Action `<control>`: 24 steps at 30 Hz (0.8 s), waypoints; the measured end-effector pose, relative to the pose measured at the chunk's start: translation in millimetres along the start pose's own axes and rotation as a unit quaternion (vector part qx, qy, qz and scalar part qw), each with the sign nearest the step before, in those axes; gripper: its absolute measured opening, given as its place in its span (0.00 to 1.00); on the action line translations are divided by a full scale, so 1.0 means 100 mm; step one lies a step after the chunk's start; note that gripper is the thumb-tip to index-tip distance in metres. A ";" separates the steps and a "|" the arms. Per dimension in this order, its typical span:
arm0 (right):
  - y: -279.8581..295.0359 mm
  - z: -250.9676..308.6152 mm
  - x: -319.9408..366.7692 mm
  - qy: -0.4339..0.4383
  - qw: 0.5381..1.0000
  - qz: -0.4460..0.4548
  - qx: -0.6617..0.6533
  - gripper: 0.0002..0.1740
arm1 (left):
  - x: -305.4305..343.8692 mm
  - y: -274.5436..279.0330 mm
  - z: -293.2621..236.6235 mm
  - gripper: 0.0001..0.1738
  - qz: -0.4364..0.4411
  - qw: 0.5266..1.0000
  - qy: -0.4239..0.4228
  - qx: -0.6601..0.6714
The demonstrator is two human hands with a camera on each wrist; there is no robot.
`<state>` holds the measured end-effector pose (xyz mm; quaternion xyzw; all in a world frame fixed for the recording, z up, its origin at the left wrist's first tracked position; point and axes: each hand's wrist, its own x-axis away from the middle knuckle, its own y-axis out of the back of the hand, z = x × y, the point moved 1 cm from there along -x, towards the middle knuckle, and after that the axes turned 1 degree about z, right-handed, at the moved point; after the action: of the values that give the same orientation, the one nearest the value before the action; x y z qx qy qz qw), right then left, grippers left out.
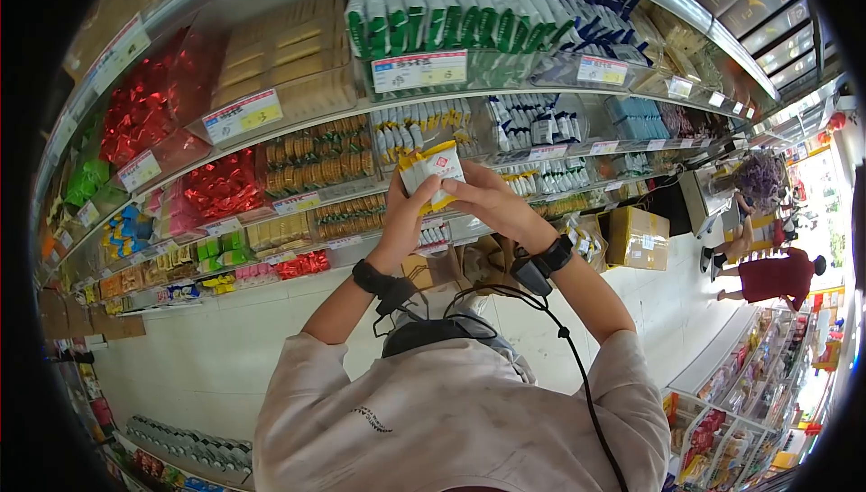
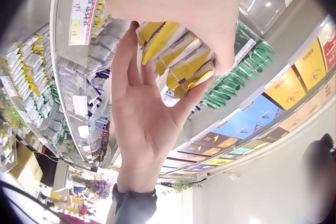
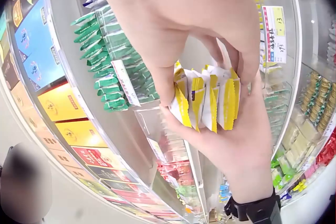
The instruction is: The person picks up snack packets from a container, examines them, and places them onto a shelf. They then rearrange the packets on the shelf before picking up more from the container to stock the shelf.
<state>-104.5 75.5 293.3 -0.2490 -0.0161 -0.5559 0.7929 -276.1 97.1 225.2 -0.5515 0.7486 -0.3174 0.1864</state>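
A: Where are the packets (image 3: 207, 100)?
B: Held up in front of the shelves (image 1: 334, 116), between both hands. The left hand (image 1: 401, 221) and the right hand (image 1: 501, 212) each grasp them, fingers and thumbs bent around the outer sides.
A: Any room about them?
B: Pale floor (image 1: 244, 339) spreads below the shelves, on both sides of the person. The shelf fronts run across in long tiers; I can't tell how near the knuckles are to them. A cardboard box (image 1: 639, 238) sits off to the right.
A: And the materials?
B: Thin, glossy wrappers, white with yellow ends, crimped into zigzag edges, standing side by side in a short row. Above are green-and-white packets (image 1: 433, 14) behind a clear plastic front; foil-like red wrappers (image 1: 144, 104) glint at the left.
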 end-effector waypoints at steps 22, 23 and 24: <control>0.10 -0.02 -0.70 0.035 0.997 -0.067 0.012 0.33 | -0.27 0.35 -0.34 0.36 0.047 0.956 -0.009 -0.288; 0.23 -0.04 -0.79 0.048 0.996 -0.078 0.010 0.33 | -0.26 0.35 -0.36 0.35 0.037 0.946 -0.001 -0.322; 0.27 0.03 -0.80 0.063 0.992 -0.095 0.047 0.34 | -0.25 0.36 -0.38 0.35 0.026 0.935 0.006 -0.354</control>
<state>-110.0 153.4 262.1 -0.1730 -0.0161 -0.6416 0.7471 -316.9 138.0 226.7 -0.5599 0.8278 -0.0296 -0.0173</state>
